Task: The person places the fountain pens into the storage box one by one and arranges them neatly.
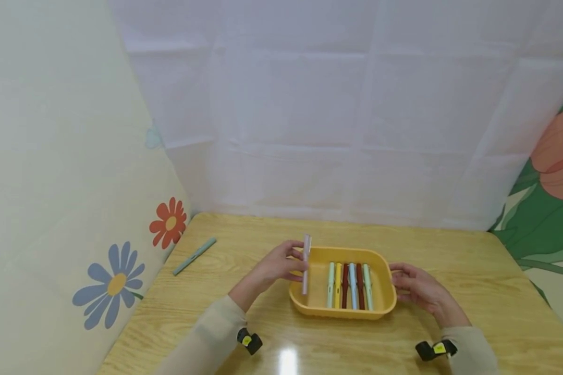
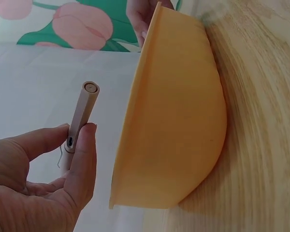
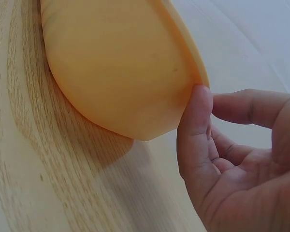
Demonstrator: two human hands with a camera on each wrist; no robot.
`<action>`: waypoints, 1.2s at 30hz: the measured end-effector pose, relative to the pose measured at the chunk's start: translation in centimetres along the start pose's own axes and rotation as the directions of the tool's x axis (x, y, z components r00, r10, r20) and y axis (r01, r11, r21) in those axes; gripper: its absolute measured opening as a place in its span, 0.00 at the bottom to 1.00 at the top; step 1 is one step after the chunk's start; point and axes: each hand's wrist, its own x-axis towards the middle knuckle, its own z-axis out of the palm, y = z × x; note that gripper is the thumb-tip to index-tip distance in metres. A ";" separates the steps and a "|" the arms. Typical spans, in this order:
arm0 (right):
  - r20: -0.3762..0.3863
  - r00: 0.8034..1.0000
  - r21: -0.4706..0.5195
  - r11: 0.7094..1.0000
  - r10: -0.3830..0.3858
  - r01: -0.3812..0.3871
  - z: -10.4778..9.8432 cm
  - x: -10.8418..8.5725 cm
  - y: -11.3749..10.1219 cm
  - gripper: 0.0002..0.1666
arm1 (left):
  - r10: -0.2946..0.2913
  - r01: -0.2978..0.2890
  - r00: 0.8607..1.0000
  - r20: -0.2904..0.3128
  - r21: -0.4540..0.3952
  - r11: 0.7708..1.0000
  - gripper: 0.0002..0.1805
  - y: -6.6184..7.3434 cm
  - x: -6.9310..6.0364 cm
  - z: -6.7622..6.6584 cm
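My left hand (image 1: 276, 266) pinches a pale pink pen (image 1: 306, 250) between thumb and fingers, above the left end of a yellow plastic basket (image 1: 316, 311). In the left wrist view the pen (image 2: 83, 113) is tilted, one round end facing the camera and its clip to the side. At the basket's right end my right hand (image 1: 421, 291) pinches the rim between thumb and finger, seen closely in the right wrist view. Side by side in the basket lie several pens: light green (image 1: 330, 286), yellow (image 1: 338, 286), dark red (image 1: 344, 287) and light blue (image 1: 353, 287).
A grey-green pen (image 1: 194, 256) lies slanted near the left edge of the wooden table (image 1: 244, 229). White cloth (image 1: 300, 130) hangs behind the table. Flower-printed sheets (image 1: 75, 182) stand along the left and right sides.
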 end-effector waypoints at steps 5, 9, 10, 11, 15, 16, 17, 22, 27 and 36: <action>-0.018 1.000 -0.024 1.000 0.004 -0.005 -0.1 0.1 -0.2 0.21 | -0.017 0.017 1.000 0.015 0.010 1.000 0.32 0.3 0.4 0.6; -0.034 0.999 -0.027 1.000 0.009 -0.010 -0.1 0.1 -0.3 0.24 | -0.019 0.018 1.000 0.021 0.031 0.999 0.31 0.5 0.7 0.9; -0.034 0.999 -0.026 1.000 0.007 -0.008 -0.1 0.1 -0.3 0.23 | -0.019 0.018 1.000 0.023 0.034 0.999 0.31 0.5 0.7 1.0; -0.034 0.999 -0.024 1.000 0.006 -0.006 -0.1 0.1 -0.3 0.22 | -0.020 0.020 0.999 0.025 0.036 0.999 0.31 0.5 0.9 1.1; -0.030 1.000 -0.027 1.000 0.010 -0.010 -0.2 0.2 -0.1 0.22 | -0.036 0.035 0.999 0.029 0.058 0.998 0.30 0.3 1.0 1.5; -0.030 0.999 -0.027 1.000 0.013 -0.014 -0.2 0.3 -0.1 0.22 | -0.041 0.040 0.999 0.027 0.063 0.997 0.30 0.2 1.1 1.6; -0.029 0.999 -0.029 0.999 0.014 -0.015 -0.3 0.3 0.0 0.23 | -0.047 0.045 0.999 0.024 0.070 0.997 0.30 0.1 1.2 1.7; -0.021 1.000 -0.025 0.999 0.019 -0.019 -0.3 0.3 0.1 0.26 | -0.065 0.062 0.998 0.026 0.106 0.992 0.30 -0.2 1.7 2.1; -0.001 1.000 -0.002 1.000 0.003 -0.003 -0.3 0.2 0.0 0.22 | -0.070 0.067 0.997 0.028 0.115 0.991 0.31 -0.1 1.8 2.8; 0.023 1.000 0.039 0.999 -0.009 0.008 -0.2 -0.1 0.1 0.15 | -0.095 0.089 0.995 0.041 0.125 0.988 0.31 0.1 1.4 3.5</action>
